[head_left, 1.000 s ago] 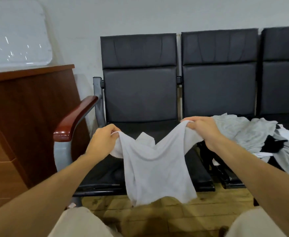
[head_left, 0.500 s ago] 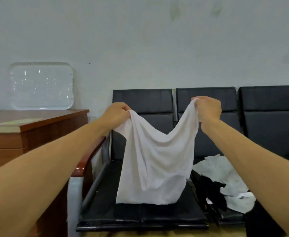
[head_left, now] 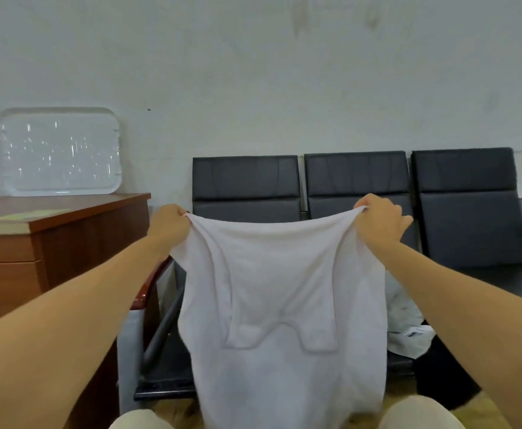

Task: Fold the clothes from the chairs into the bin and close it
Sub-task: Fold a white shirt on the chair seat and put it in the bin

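A white shirt [head_left: 284, 305] hangs spread out in front of me, above the left seat of a row of black chairs [head_left: 463, 212]. My left hand [head_left: 168, 224] grips its top left corner. My right hand [head_left: 380, 218] grips the top right corner. The cloth is stretched between them and falls down past my knees. More clothes [head_left: 408, 329], white and dark, lie piled on the middle seat, partly hidden behind the shirt. No bin is in view.
A brown wooden cabinet [head_left: 67, 243] stands at the left, right beside the chair's wooden armrest [head_left: 151, 289]. A clear plastic lid [head_left: 60, 151] leans on the wall atop it. The right seat [head_left: 516, 280] is bare. My knees show at the bottom edge.
Both hands lifted the shirt off the seat, then moved apart, so the sagging cloth is now stretched wide and flat. The view tilted upward from the seats.
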Tool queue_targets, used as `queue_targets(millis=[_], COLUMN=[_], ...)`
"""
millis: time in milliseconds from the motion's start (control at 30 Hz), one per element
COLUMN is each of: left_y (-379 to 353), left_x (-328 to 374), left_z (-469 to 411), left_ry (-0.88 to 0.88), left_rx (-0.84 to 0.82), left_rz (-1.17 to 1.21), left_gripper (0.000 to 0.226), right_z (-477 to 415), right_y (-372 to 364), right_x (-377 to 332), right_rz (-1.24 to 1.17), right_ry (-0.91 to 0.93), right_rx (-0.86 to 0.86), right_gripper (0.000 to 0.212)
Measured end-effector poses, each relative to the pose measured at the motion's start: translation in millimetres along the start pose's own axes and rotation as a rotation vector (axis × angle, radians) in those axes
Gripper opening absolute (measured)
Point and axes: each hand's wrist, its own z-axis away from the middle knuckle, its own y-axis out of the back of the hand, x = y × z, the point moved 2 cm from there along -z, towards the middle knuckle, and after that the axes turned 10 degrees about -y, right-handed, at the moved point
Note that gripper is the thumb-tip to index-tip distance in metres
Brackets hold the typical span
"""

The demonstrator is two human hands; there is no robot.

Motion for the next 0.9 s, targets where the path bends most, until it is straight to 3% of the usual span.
queue_targets(millis=[100, 367, 500, 700, 900], left_y=[-3.6, -24.8, -46.6, -92.9, -146.4], left_x=[-6.9, -22.8, -46.1, -86.7, -137.2], left_z=[-2.6, 3.6, 0.2, -7.7, -23.8], left_ry=[-0.003, -0.236, -0.156, -0.054, -0.078], left_rx=[-0.051, -0.134, -0.312, -0.545, -0.443], left_rz=[-0.026, -0.221, -0.222, -0.256, -0.197], left_gripper=[0.024, 0.015, 0.012, 0.041, 0.017], right_z=[5.5, 10.5, 15.1, 12.8, 5.4], right_y=[-5.8, -36.9, -65.2, -126.3, -195.0], right_x=[5.7, 8.5, 17.1, 41.1, 64.3], right_rz=[0.100, 0.272, 0.375, 0.368, 0.413], right_ry=[0.104, 0.266, 0.325, 0.276, 0.373], right_rx=[-0.020, -0.188, -0.225, -0.188, -0.297], right_gripper=[0.030, 0.027, 0.021, 0.019, 0.019])
